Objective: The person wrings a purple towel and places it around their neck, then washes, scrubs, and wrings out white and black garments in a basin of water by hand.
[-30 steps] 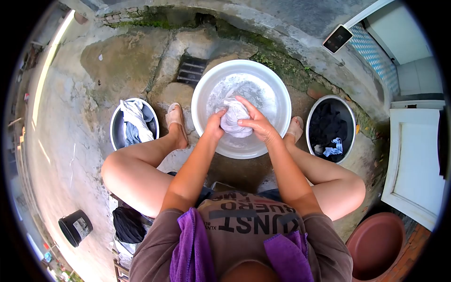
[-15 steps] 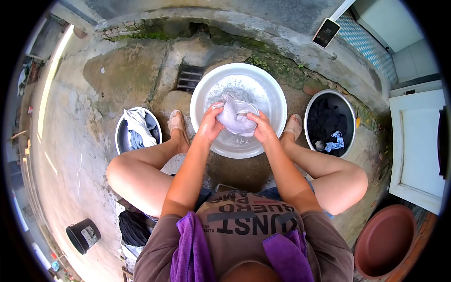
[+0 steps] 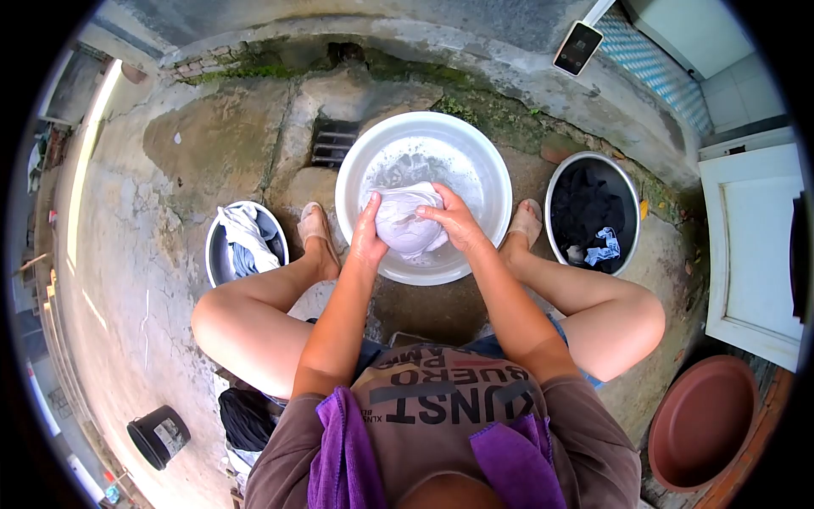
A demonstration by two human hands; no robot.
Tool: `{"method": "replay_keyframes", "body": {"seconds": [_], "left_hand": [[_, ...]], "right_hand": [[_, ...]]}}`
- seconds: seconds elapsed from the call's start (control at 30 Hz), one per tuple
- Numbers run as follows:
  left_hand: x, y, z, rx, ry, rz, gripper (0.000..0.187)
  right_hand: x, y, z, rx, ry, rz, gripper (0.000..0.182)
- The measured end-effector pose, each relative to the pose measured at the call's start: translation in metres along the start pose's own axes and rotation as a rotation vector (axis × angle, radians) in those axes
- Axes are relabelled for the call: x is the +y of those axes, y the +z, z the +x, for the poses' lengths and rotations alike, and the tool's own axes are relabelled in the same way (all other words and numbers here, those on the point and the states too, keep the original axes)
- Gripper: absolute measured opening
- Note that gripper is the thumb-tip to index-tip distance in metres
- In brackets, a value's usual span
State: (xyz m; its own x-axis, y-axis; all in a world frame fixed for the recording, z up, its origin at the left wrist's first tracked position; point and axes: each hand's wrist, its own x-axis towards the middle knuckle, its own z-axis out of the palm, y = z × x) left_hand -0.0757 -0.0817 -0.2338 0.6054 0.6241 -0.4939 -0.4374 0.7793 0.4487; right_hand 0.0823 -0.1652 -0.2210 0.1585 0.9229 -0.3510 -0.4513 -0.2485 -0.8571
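A bunched, wet piece of pale lavender cloth (image 3: 407, 227) is gripped between my two hands over a white basin (image 3: 505, 197). My left hand (image 3: 368, 237) clasps its left side, thumb up along the edge. From the right, my right hand (image 3: 456, 222) is closed on it, fingers pressing over the top and right side. The cloth is rounded into a ball, with a loose fold hanging at its lower right. Cloudy, sudsy water lies in the basin beneath it.
On the left stands a metal basin (image 3: 211, 254) with white and grey-blue clothes; a metal basin (image 3: 552, 233) on the right holds dark clothes. A floor drain (image 3: 333, 142), black bucket (image 3: 158, 437), brown-red tub (image 3: 704, 424) and white door (image 3: 753, 254) surround me.
The cloth has been gathered into a rounder bundle and shifted slightly left and nearer to me. My right hand has moved up and left across it, its fingers now over the top.
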Motion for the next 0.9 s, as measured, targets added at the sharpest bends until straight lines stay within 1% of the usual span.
{"method": "replay_keyframes", "body": {"seconds": [0.03, 0.1, 0.13, 0.2, 0.23, 0.3, 0.33, 0.4, 0.43, 0.5, 0.53, 0.57, 0.63, 0.67, 0.7, 0.73, 0.77, 0.8, 0.83, 0.87, 0.9], "left_hand": [[0.0, 0.004, -0.001, 0.001, -0.003, -0.001, 0.045], [-0.002, 0.012, -0.003, -0.057, 0.014, -0.014, 0.045], [-0.001, 0.019, -0.006, -0.054, 0.013, -0.017, 0.045], [0.002, 0.033, -0.01, -0.088, 0.004, -0.175, 0.046], [0.001, 0.031, -0.008, -0.083, 0.004, -0.178, 0.046], [0.0, 0.027, -0.002, -0.041, -0.034, -0.182, 0.046], [0.0, 0.023, 0.001, -0.034, -0.035, -0.184, 0.046], [-0.001, 0.015, 0.008, 0.026, -0.077, -0.181, 0.043], [-0.005, 0.005, 0.015, 0.029, -0.079, -0.181, 0.043], [-0.015, -0.017, 0.03, 0.451, -0.032, 0.347, 0.041], [-0.011, 0.001, 0.02, 0.615, -0.058, 0.466, 0.052], [-0.018, -0.007, 0.021, 0.62, -0.061, 0.465, 0.052], [-0.043, -0.045, 0.03, 0.347, 0.33, 1.094, 0.062], [-0.054, -0.069, 0.042, 0.141, 0.422, 1.337, 0.064], [-0.062, -0.078, 0.045, 0.146, 0.409, 1.337, 0.064], [-0.07, -0.083, 0.047, 0.05, 0.294, 1.538, 0.061], [-0.078, -0.088, 0.049, -0.055, 0.17, 1.73, 0.059], [-0.084, -0.094, 0.051, -0.063, 0.153, 1.637, 0.058], [-0.083, -0.091, 0.052, -0.061, 0.145, 1.635, 0.058], [-0.082, -0.087, 0.054, 0.0, 0.023, 1.496, 0.057], [-0.081, -0.083, 0.054, 0.059, -0.093, 1.353, 0.056]], "right_hand": [[-0.001, 0.001, -0.002, 0.002, 0.003, 0.0, 0.057], [-0.001, 0.007, -0.011, 0.148, 0.193, -0.065, 0.057], [0.01, 0.008, -0.011, 0.148, 0.197, -0.065, 0.057], [0.037, 0.006, -0.007, 0.079, 0.273, 0.541, 0.059], [0.04, 0.007, -0.005, 0.08, 0.279, 0.541, 0.059], [0.045, 0.007, -0.002, 0.08, 0.232, 0.668, 0.054], [0.044, 0.006, -0.001, 0.081, 0.239, 0.67, 0.054], [0.038, -0.003, 0.005, 0.132, 0.148, 0.452, 0.05], [0.038, -0.009, 0.009, 0.134, 0.151, 0.454, 0.05], [0.042, -0.023, 0.016, 0.251, 0.115, 0.252, 0.046], [0.046, -0.028, 0.018, 0.339, 0.148, 0.219, 0.051], [0.054, -0.034, 0.02, 0.339, 0.154, 0.22, 0.051], [0.077, -0.045, 0.024, 0.467, 0.125, 0.018, 0.055], [0.085, -0.049, 0.025, 0.468, 0.139, 0.02, 0.055], [0.092, -0.053, 0.026, 0.473, 0.147, -0.104, 0.059], [0.099, -0.058, 0.028, 0.477, 0.152, -0.228, 0.064], [0.118, -0.069, 0.034, 0.478, 0.162, -0.228, 0.064], [0.144, -0.084, 0.044, 0.481, 0.217, -0.396, 0.067], [0.151, -0.087, 0.049, 0.48, 0.271, -0.563, 0.07], [0.158, -0.09, 0.052, 0.479, 0.278, -0.562, 0.07], [0.164, -0.092, 0.055, 0.501, 0.367, -0.595, 0.069]]}}
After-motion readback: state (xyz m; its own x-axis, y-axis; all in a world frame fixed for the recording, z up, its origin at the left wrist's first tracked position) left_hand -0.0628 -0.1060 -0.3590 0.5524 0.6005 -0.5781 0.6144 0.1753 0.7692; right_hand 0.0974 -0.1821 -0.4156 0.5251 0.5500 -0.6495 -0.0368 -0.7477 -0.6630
